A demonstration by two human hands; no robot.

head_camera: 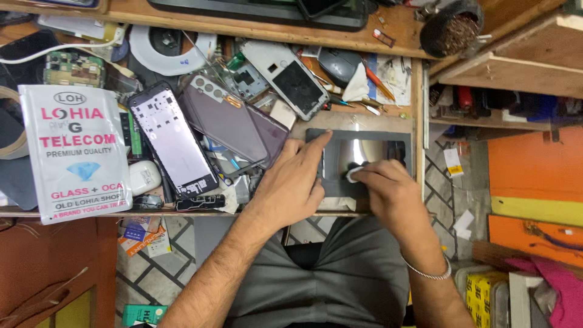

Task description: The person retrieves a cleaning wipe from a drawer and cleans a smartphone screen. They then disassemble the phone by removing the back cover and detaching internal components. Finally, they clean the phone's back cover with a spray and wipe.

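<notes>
Your left hand (pixel 291 182) lies flat, pinning the phone (pixel 364 155), whose long axis runs left-right. Your right hand (pixel 388 188) pinches a white cloth (pixel 354 175) on its glass; clutter crowds the left edge.

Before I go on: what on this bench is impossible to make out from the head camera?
- Phone screen: the right hand hides its near part.
- White wad: mostly pinched under the fingers, material unclear.
- Left hand: its palm hides the screen's left edge.
- Dark tray: cut off by the top edge.
- Small cup: its contents are too small to identify.
</notes>
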